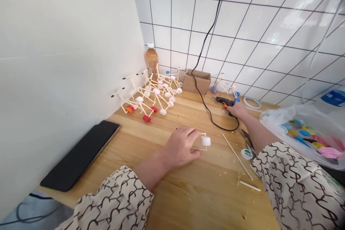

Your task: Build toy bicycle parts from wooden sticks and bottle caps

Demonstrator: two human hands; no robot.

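Near the middle of the wooden table (pixel 167 183), my left hand (pixel 182 146) is closed on a small stick frame; a white bottle cap (pixel 206 141) sits at its right end. Part of the frame is hidden under my fingers. Farther back and to the right, my right hand (pixel 238 110) is wrapped round the handle of a black glue gun (pixel 225 101) with an orange trigger. The gun's nozzle points left, and a black cable (pixel 206 106) loops beside it.
Several stick frames with cap wheels (pixel 156 92) stand at the back left, near a bottle (pixel 152 59) and a cardboard box (pixel 197 81). A black phone (pixel 81 154) lies left. Loose sticks (pixel 237 156), pliers (pixel 249 138) and a bag of colored caps (pixel 304 133) are right.
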